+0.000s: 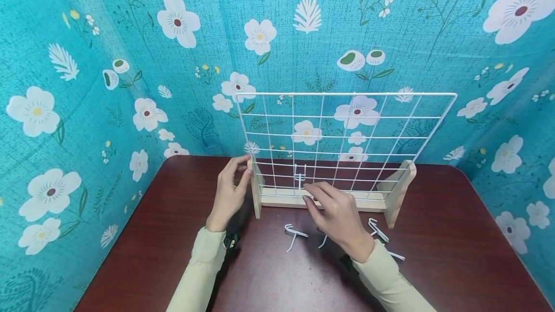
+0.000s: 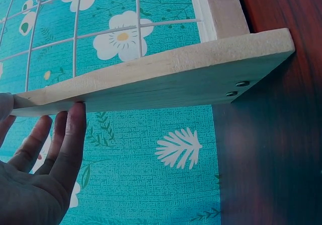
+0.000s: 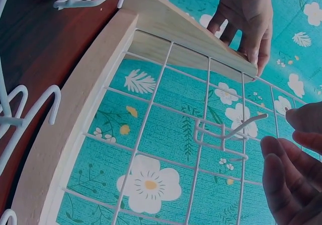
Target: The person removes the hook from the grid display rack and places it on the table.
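A white wire grid (image 1: 347,94) stands upright in a wooden base with two side panels. My left hand (image 1: 229,195) pinches the upper end of the left side panel (image 2: 161,86), thumb on its edge and fingertips against its outer face. On the grid's lower left part hangs a white double-wire hook (image 3: 224,135), its single prong pointing outward. Just beside that prong is my right hand (image 1: 340,213), its thumb and fingers loosely bent and apart. In the right wrist view nothing lies between these fingertips (image 3: 271,147), and they do not touch the hook.
Several loose white hooks lie on the dark red table (image 1: 151,235) before the rack, among them one hook (image 1: 296,231) left of my right hand and another hook (image 1: 378,230) right of it. Flowered teal cloth (image 1: 277,71) surrounds the table's back and sides.
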`<state>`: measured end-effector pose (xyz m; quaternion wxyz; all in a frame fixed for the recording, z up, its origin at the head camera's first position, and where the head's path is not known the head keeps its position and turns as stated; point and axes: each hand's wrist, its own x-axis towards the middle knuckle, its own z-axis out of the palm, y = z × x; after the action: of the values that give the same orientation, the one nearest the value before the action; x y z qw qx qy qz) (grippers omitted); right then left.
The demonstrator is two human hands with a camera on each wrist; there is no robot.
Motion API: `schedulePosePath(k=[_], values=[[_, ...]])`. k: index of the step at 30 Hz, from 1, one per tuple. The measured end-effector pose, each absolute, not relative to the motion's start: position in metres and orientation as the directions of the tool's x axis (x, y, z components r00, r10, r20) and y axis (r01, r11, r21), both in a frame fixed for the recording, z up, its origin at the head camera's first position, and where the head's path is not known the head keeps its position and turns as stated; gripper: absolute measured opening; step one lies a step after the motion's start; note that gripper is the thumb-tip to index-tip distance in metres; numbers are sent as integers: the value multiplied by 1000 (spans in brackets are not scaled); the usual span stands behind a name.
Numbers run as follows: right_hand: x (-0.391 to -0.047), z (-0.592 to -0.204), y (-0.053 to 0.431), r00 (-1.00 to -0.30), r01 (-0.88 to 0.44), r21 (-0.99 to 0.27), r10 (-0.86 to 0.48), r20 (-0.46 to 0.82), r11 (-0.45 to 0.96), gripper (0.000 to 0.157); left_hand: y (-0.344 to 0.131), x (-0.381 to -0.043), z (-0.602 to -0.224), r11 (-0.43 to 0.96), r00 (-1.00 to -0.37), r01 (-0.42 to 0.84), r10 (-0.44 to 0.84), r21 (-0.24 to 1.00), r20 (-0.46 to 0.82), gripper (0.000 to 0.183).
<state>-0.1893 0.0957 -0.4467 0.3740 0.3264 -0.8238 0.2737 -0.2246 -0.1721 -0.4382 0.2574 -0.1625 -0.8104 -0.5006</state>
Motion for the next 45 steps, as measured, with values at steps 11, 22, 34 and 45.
schedulePosePath(k=[11,22,34,45], values=[[-195,-451,91,-513,-734,-201,-336,790,649,25,-184,-242,-463,459,-822,516,27,723,570,30],[-202,-457,85,-505,-730,-169,-356,786,662,30,-184,-240,-464,461,-825,512,29,725,565,30],[-208,-460,79,-501,-714,-140,-361,787,686,26,-185,-243,-465,459,-824,513,24,726,567,30],[-213,-463,77,-496,-706,-125,-361,790,697,18,-183,-243,-463,446,-818,517,5,731,576,30]])
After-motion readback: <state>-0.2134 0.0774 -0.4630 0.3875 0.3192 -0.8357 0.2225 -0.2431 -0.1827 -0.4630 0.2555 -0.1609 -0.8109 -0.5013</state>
